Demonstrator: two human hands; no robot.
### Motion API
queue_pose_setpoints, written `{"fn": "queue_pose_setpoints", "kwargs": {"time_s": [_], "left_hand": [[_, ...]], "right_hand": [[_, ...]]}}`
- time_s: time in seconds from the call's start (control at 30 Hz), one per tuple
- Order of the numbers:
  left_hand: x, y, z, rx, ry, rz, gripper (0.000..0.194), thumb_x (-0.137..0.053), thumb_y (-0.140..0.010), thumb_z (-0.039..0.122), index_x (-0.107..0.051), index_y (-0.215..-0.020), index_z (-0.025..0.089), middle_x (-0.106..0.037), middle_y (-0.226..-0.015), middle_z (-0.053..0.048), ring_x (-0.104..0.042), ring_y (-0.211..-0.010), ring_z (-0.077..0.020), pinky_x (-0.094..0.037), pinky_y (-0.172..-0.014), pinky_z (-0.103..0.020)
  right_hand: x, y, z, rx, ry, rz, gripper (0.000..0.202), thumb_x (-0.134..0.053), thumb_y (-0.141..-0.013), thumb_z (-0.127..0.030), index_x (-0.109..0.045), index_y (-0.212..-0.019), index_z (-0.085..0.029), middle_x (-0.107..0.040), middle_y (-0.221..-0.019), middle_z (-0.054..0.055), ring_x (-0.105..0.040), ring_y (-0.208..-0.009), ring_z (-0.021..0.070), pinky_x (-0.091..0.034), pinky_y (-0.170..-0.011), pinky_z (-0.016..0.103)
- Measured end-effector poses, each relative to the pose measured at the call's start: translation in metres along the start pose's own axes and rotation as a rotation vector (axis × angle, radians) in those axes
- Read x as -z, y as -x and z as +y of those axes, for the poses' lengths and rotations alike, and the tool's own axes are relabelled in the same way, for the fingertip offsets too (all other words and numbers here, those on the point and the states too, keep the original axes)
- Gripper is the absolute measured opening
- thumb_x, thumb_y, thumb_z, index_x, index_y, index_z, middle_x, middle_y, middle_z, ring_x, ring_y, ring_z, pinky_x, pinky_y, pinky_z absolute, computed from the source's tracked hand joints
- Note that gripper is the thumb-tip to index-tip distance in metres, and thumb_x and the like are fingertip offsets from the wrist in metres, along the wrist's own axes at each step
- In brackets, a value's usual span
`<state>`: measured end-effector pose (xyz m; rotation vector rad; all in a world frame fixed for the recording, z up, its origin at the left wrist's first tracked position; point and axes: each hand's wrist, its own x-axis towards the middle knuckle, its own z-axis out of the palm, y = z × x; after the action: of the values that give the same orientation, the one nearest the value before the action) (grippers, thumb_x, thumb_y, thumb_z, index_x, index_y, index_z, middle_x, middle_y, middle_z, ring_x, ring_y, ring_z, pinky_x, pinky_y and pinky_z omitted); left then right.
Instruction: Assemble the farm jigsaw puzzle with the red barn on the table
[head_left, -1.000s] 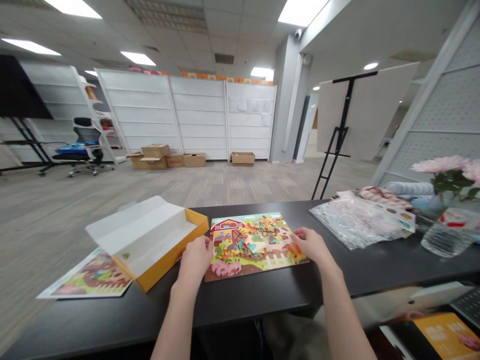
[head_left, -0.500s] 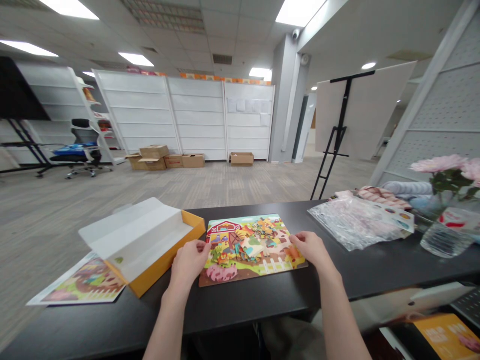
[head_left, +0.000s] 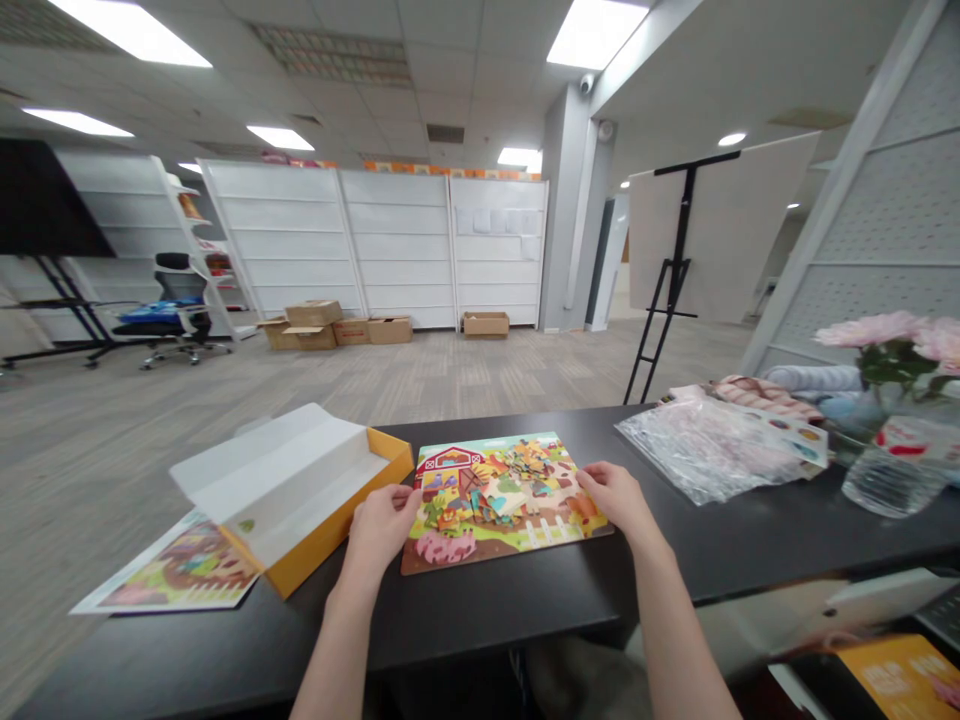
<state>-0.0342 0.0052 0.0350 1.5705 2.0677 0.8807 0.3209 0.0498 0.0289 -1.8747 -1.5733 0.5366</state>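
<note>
Gripping a farm puzzle board [head_left: 510, 495] flat on the black table [head_left: 525, 600], left hand [head_left: 381, 525] and right hand [head_left: 615, 497] pinch opposite edges; keeping it level likely stops loose pieces [head_left: 517, 475] sliding.

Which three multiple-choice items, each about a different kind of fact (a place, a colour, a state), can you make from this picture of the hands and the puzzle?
1. Where is the open box relative to the puzzle board?
A. to its left
B. to its right
C. on top of it

2. What colour is the box's outer side?
A. blue
B. yellow-orange
C. green

3. How do the hands meet the board?
A. both lifted well above it
B. one at each side edge
C. both on the plastic bag

Key: 1 A, it lies beside the left hand. 2 B, its rim shows it. 3 B, the right hand is at the opposite edge.
</note>
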Motion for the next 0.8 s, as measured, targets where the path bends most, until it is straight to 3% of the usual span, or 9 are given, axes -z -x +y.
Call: {"fn": "queue_pose_setpoints", "kwargs": {"time_s": [0.23, 0.5, 0.8], "left_hand": [[0.002, 0.001, 0.002, 0.003, -0.015, 0.007, 0.023, -0.057, -0.087, 0.037, -0.071, -0.086, 0.018, -0.080, -0.094, -0.008, -0.075, -0.096, -0.0242, -0.054, -0.080, -0.026], [-0.001, 0.002, 0.006, -0.008, -0.050, 0.030, 0.024, -0.056, -0.087, 0.037, -0.071, -0.088, 0.018, -0.079, -0.096, -0.010, -0.074, -0.098, -0.0248, -0.054, -0.087, -0.029], [0.002, 0.002, 0.002, -0.017, -0.039, 0.008, 0.027, -0.056, -0.086, 0.041, -0.073, -0.088, 0.019, -0.080, -0.095, -0.009, -0.074, -0.097, -0.0252, -0.055, -0.085, -0.028]], "right_hand": [[0.002, 0.001, -0.008, -0.003, 0.036, 0.009, 0.024, -0.060, -0.086, -0.031, -0.077, -0.094, -0.015, -0.079, -0.096, 0.012, -0.074, -0.091, 0.0243, -0.052, -0.080, 0.029], [-0.005, -0.002, -0.006, 0.016, 0.007, 0.025, 0.025, -0.061, -0.085, -0.032, -0.075, -0.097, -0.015, -0.078, -0.100, 0.013, -0.073, -0.095, 0.0243, -0.052, -0.081, 0.029], [-0.003, -0.005, -0.013, 0.006, 0.060, -0.006, 0.022, -0.062, -0.086, -0.033, -0.073, -0.091, -0.015, -0.078, -0.093, 0.011, -0.073, -0.085, 0.0218, -0.048, -0.069, 0.026]]}}
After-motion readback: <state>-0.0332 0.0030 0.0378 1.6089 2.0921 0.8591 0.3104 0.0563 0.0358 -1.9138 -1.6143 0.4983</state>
